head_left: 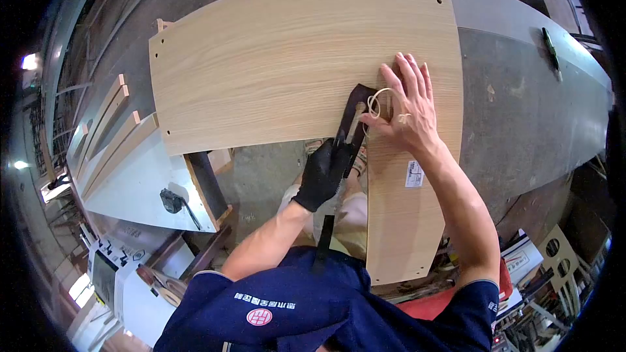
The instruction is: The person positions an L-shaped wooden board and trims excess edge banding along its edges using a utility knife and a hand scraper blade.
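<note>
An L-shaped wood-grain panel (274, 58) lies in front of me, with its inner corner near both hands. My left hand (323, 173), in a black glove, is closed around a long black tool with a slot (352, 120); its exact kind is unclear. The tool's far end rests at the panel's inner corner. Bare and with fingers stretched out, my right hand (407, 114) lies on the panel just right of the tool. A thin pale curled strip (373, 105) loops beside its thumb and index finger.
A white label (414, 174) sticks to the panel's narrower arm. At right, a marker pen (551, 52) lies on a grey table (521, 111). To the left, a white board (140, 182) bears a black tape measure (172, 201) and several narrow wood strips (107, 117).
</note>
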A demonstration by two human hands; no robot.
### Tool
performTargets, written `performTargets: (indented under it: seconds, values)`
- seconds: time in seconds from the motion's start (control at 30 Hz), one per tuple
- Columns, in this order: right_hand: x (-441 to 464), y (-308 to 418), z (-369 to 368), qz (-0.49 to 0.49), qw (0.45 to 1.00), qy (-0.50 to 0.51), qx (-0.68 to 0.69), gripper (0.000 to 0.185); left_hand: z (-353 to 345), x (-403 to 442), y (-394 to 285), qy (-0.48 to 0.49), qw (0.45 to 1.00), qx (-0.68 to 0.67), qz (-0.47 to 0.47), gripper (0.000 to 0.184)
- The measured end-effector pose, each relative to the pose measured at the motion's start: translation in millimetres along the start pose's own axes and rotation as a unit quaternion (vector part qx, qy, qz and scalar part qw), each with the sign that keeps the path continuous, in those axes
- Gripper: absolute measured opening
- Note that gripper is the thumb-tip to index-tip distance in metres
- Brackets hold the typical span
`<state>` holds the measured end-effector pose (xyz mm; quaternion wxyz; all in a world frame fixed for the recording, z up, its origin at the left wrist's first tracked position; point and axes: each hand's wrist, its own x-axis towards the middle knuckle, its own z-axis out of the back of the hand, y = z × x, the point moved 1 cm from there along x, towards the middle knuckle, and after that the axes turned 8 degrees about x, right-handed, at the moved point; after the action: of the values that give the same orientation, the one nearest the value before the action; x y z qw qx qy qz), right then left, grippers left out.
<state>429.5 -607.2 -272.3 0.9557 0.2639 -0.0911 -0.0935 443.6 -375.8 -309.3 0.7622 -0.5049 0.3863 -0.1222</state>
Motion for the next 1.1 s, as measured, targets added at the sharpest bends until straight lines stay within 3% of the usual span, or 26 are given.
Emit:
performTargets:
  seconds: [0.13, 0.43, 0.53, 0.67, 0.77, 0.8, 0.9, 0.93, 1.03, 1.1]
  values:
    - [-0.7, -5.8, -6.8, 0.002, 1.000, -0.001, -0.007, 0.078, -0.2, 9.0, 4.3, 0.019, 0.999, -0.031, 0.018, 0.020]
    - [0.8, -4.2, -8.6, -0.009, 1.000, 0.005, 0.015, 0.065, -26.2, 13.4, -4.5, -0.048, 0.998, 0.003, 0.038, 0.023]
    - [-1.5, 0.9, -8.3, 0.016, 1.000, 0.019, 0.009, 0.059, -13.7, 16.8, -6.8, 0.033, 0.999, -0.033, -0.009, 0.023]
    - [-3.7, -0.3, -3.8, 0.101, 0.991, 0.090, -0.008, 0.051, 8.9, 20.5, -7.1, 0.110, 0.993, 0.026, 0.018, 0.020]
    - [-2.5, -8.6, 5.3, 0.138, 0.982, 0.128, 0.007, 0.049, 14.8, 16.6, -17.5, 0.104, 0.988, 0.062, 0.093, 0.018]
    - [-2.3, -11.4, 3.7, 0.143, 0.982, 0.125, 0.014, 0.050, 11.4, 12.0, -11.1, 0.045, 0.996, 0.074, 0.037, 0.020]
    - [-6.2, -11.4, -1.2, 0.140, 0.985, 0.096, 0.023, 0.048, -2.7, 10.8, -1.9, -0.017, 0.998, 0.057, -0.003, 0.026]
    - [-6.9, -11.5, -4.7, 0.136, 0.987, 0.079, 0.026, 0.046, -1.9, 10.6, -0.8, 0.012, 0.996, 0.069, 0.056, 0.021]
    - [-4.3, -12.1, -8.5, 0.133, 0.990, 0.029, 0.036, 0.041, -4.4, 13.0, -22.1, 0.015, 0.998, -0.005, 0.055, 0.017]
    - [-6.4, -12.5, -8.3, 0.116, 0.992, 0.001, 0.046, 0.040, -20.5, 16.2, -7.0, -0.001, 0.997, 0.080, 0.000, 0.014]
